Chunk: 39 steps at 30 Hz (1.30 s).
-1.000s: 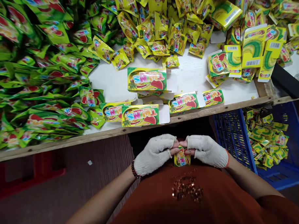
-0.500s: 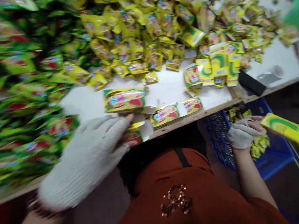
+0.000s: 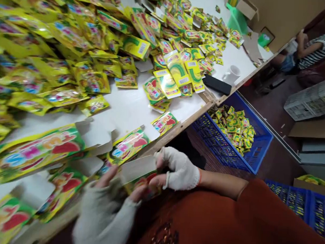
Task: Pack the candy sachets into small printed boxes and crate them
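white tabletop [image 3: 131,103] heaped with yellow packets [image 3: 57,72] lies before you; near its wooden edge [image 3: 189,120], your gloved right hand [image 3: 179,169], thumb and fingers closed, pinches a carton [image 3: 139,168], while your left hand [image 3: 102,209] half-curls at its other end, its grip too blurred to tell.

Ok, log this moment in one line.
left white-gloved hand: holds yellow-green printed cardboard box | right white-gloved hand: holds same box | nearby: blue plastic crate containing yellow packs

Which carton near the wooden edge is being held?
The carton pinched in the right hand, the left hand at its other end; the cartons lying along the wooden edge are unheld.
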{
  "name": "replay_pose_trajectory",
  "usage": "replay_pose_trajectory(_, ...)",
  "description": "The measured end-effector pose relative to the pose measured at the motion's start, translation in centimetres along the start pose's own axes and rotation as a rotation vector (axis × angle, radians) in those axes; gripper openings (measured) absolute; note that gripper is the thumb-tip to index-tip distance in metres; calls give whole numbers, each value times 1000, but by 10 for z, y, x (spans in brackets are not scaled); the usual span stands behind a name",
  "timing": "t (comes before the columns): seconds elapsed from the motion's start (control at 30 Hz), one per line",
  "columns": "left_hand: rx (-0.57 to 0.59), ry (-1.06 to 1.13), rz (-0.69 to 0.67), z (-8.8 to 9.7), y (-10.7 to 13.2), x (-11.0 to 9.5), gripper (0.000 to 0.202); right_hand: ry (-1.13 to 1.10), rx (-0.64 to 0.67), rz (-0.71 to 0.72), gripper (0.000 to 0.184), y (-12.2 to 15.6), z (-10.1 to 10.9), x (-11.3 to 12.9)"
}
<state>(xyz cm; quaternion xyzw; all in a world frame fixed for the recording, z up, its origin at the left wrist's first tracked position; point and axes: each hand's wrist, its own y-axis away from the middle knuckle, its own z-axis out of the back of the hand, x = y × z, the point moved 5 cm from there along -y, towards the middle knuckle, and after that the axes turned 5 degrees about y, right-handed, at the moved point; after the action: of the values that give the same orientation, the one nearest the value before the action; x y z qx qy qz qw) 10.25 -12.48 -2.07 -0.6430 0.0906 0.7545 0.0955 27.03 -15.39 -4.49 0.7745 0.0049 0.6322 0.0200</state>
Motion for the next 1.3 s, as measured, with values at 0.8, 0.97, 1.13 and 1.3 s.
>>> replay_pose_trajectory(0.8, 152, 385, 393, -25, 17, 42, 56, 429, 90, -129, 31, 20, 22, -11)
replay_pose_trajectory(0.97, 231, 109, 92, -19, 8, 21, 13, 567, 191, 64, 29, 19, 16, 15)
replay_pose_trajectory(1.13, 290, 35, 70, -15, 3, 8, 16, 647, 224, -9, 23, 14, 11, 23)
replay_pose_trajectory(1.3, 284, -12, 97, -12, 5, 11, 18, 635, 176, -50, 21, 13, 10, 21)
